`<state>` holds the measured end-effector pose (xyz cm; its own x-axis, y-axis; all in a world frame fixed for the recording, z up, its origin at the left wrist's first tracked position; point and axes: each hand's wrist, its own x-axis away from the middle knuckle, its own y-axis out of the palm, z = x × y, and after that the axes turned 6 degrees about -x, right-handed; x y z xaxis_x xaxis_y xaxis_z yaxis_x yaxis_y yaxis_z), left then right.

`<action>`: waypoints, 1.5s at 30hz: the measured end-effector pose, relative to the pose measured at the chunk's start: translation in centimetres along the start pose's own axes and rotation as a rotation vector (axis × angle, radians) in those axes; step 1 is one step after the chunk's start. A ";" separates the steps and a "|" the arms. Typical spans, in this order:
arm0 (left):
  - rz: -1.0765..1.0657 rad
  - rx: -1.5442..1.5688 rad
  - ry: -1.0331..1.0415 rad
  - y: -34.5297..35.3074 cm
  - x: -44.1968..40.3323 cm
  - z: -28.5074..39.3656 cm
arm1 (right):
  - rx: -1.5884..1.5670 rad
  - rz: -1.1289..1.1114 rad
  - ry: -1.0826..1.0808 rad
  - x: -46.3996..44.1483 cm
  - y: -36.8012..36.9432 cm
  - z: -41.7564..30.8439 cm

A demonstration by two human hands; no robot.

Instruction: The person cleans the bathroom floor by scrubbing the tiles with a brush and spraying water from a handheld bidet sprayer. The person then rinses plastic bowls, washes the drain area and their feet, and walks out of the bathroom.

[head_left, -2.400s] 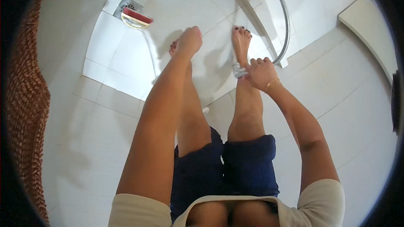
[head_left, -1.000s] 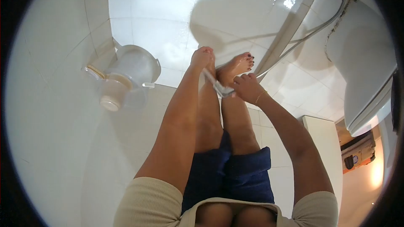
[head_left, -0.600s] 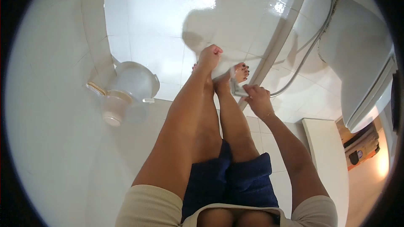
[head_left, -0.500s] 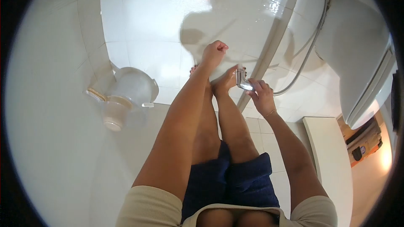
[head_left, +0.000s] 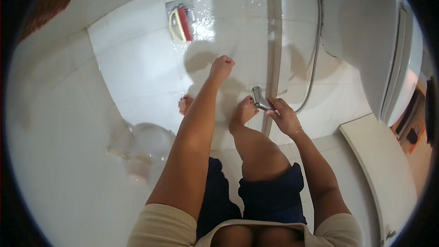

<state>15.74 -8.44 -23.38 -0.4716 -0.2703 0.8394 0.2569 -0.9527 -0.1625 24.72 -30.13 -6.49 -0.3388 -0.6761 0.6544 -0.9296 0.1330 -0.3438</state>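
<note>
My left hand (head_left: pixel 222 67) is closed in a loose fist above the wet tiled floor (head_left: pixel 233 32); whether anything is inside it is hidden. Fingers of my right hand (head_left: pixel 283 115) wrap round a chrome spray head (head_left: pixel 260 98), whose grey metal hose (head_left: pixel 314 59) curves up behind it. Just below the spray head is my right foot (head_left: pixel 247 109), while my left foot (head_left: pixel 185 104) shows partly beside my left forearm. A brush with a red edge and cream handle (head_left: pixel 179 24) lies over a floor drain in the wet area.
A pale bucket (head_left: pixel 151 139) with a blurred dipper (head_left: pixel 139 167) is at the lower left. A low raised strip (head_left: pixel 273 41) crosses the floor. On the right stand a white toilet (head_left: pixel 366 41) and a cream panel (head_left: pixel 379 155). Brown textured cloth (head_left: pixel 55 2) hangs at the upper left.
The view has shifted, bringing the whole brush and drain into sight. My feet are now wider apart. The spray head has moved away from my legs, still in my right hand.
</note>
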 end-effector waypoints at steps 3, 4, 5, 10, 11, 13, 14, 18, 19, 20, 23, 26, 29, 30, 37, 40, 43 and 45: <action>0.008 -0.271 0.069 1.1 -2.1 1.4 | -0.036 0.079 0.099 -1.2 -0.4 2.4; 0.023 -0.356 0.098 1.4 -2.7 1.9 | -0.067 0.066 0.124 -2.0 -0.5 2.9; 0.020 -0.363 0.108 1.5 -3.3 2.4 | -0.100 0.048 0.147 -2.8 -0.5 3.4; -0.150 0.119 0.260 2.3 -9.0 5.0 | -0.322 0.239 0.061 -8.3 -1.1 5.6; -0.148 0.116 0.274 2.1 -9.9 5.8 | -0.453 0.270 -0.033 -9.2 -1.2 6.2; -0.082 0.145 0.394 1.0 -10.7 9.0 | -0.555 0.267 0.024 -10.5 -2.1 5.2; -0.077 0.141 0.409 0.3 -11.1 10.5 | -0.590 0.204 0.018 -11.1 -2.9 4.7; -0.092 0.093 0.487 -3.2 -12.4 13.0 | -0.678 0.185 -0.005 -12.4 -6.8 0.0; -0.061 -0.005 0.531 -4.4 -11.9 13.5 | -0.754 0.192 0.012 -12.7 -7.5 -0.5; -0.042 -0.041 0.480 -5.5 -11.0 13.8 | -0.753 0.193 0.001 -13.0 -8.0 -0.9; 0.029 -0.177 0.465 -8.8 -8.6 13.0 | -0.689 0.181 -0.110 -13.1 -8.6 -2.7; 0.066 -0.177 0.357 -11.3 -3.8 12.1 | -0.710 0.227 -0.182 -13.2 -8.3 -5.1; 0.084 -0.256 0.169 -13.1 1.9 12.6 | -0.762 0.378 -0.123 -13.7 -8.4 -6.0; 0.084 -0.253 0.176 -13.5 2.2 12.1 | -0.784 0.358 -0.095 -14.0 -8.2 -5.7; 0.442 -0.705 0.512 -19.3 -1.0 8.5 | -0.781 0.340 -0.052 -15.2 -6.3 -6.3; 0.422 -0.715 0.189 -24.4 -4.1 4.8 | -0.755 0.253 -0.120 -14.9 -4.9 -8.7; 0.460 -0.695 0.171 -24.8 -10.7 -4.3 | -0.756 0.056 -0.151 -15.5 -4.3 -8.7; 0.313 -0.399 0.014 -21.7 -11.2 -5.6 | -0.791 0.027 -0.106 -15.3 -4.1 -9.0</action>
<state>10.76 14.48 -32.14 -0.4358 -0.5503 0.7122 0.0466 -0.8040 -0.5927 32.42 -13.80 -9.05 -0.3841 -0.7253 0.5714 -0.7622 0.5983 0.2471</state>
